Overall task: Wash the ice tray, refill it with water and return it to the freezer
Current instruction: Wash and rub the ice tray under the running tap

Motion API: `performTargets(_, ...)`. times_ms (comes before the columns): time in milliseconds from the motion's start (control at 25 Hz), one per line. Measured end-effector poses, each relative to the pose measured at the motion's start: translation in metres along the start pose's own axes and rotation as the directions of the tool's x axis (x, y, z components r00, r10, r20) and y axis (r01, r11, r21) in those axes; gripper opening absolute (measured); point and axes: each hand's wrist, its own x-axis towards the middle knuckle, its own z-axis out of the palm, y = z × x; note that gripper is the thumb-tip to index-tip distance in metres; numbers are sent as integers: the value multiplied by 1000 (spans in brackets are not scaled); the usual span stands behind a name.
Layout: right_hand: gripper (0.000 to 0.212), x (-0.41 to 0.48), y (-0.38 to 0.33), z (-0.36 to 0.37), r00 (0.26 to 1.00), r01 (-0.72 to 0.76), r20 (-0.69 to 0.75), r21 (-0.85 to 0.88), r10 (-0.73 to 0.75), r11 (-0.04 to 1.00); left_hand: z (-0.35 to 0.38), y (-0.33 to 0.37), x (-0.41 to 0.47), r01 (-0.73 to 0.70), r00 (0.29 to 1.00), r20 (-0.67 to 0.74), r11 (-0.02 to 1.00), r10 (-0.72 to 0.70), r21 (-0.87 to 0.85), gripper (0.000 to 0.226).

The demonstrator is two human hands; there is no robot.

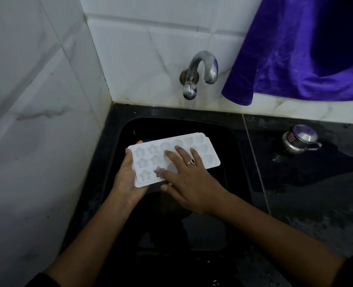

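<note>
Head view, looking down into a black sink set in the corner of a white tiled wall. The ice tray is held in the air over the sink, roughly level, long side running left to right, its far-right end a little further away.

The tray is white plastic, rectangular with rounded corners and a thin flat rim. Three rows of shaped pockets: stars on the left half, heart-like shapes on the right. One star pocket near the front edge looks darker than the others. Can't tell if any pocket has water in it.

Left hand grips the tray's left end, palm under it, fingers curled beneath, thumb up on the left edge. Right hand lies open on top of the tray, fingers straight and spread across the middle pockets; the thumb sits off the near edge. Ring with a dark stone on that hand.

A curved metal tap on the far wall, above the sink, no water running. A purple cloth hangs at far right. A small metal pot with a lid stands on the wet black counter, right of the sink, well apart from the tray.
</note>
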Motion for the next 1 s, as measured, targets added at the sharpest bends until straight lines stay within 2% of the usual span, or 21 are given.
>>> performTargets(120,49,7,-3,-6,999,-46,-11,39,47,998,3,1,1,-10,1000,10,1000,10,-14,45)
performTargets(280,52,5,-2,-7,1000,-6,0,-7,6,1000,3,5,1,4,1000,15,1000,-4,-9,45)
performTargets(400,48,9,-3,-11,998,-57,-7,33,57,998,5,4,3,10,1000,21,1000,-9,-14,48)
performTargets(560,50,4,-2,-6,1000,-8,-10,-8,8,1000,0,4,4,1,1000,14,1000,0,-12,47)
performTargets(680,47,8,-2,-8,997,-75,-5,40,75,996,2,2,4,2,1000,17,1000,-1,-12,47)
performTargets(840,48,2,-3,-1,1000,-26,8,13,26,1000,1,3,5,2,1000,7,1000,-2,3,48)
performTargets(1000,44,8,-6,-5,997,-79,-17,40,79,996,4,1,3,5,1000,5,1000,-5,-14,47)
